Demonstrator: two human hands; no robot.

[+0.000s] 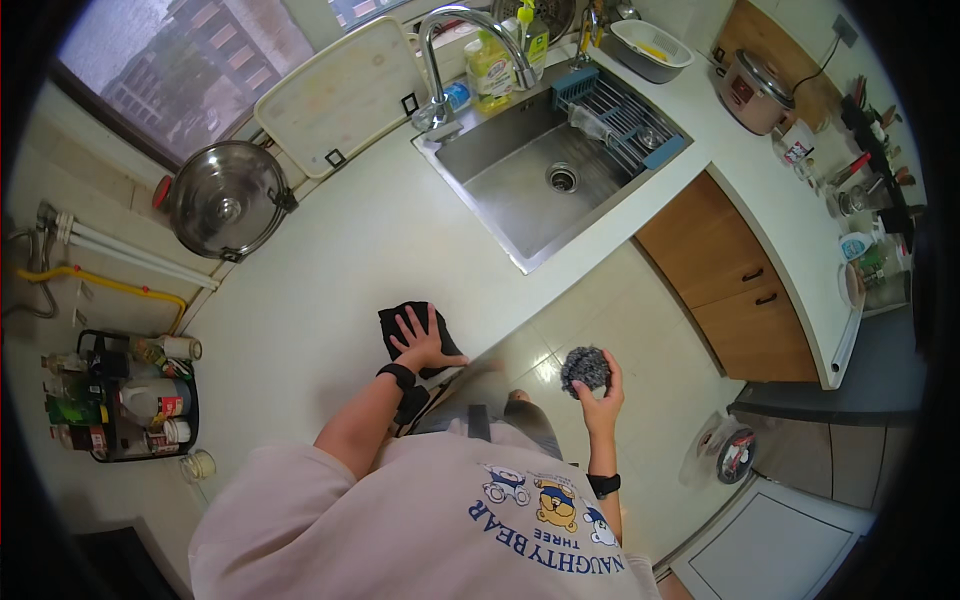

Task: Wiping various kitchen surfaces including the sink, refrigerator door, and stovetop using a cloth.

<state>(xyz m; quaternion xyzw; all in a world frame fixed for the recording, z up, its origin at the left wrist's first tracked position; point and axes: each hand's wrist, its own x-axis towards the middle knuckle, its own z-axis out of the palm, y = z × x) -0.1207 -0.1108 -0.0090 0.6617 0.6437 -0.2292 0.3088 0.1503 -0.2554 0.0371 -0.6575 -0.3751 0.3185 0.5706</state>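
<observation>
My left hand lies flat with spread fingers on a folded black cloth, pressing it to the white countertop near the front edge. The thumb points toward that edge. Over the floor, to the right of the counter, my right hand holds a round grey scouring pad, which looks like steel wool, between thumb and fingers. Both wrists wear black bands. Ahead of my hands, a stainless steel sink is set into the counter, its drain uncovered and a drying rack across its right side.
A chrome faucet and dish soap bottle stand behind the sink. A cutting board and lidded steel pot are against the window wall. Left is a condiment rack; right are a rice cooker and wooden cabinet.
</observation>
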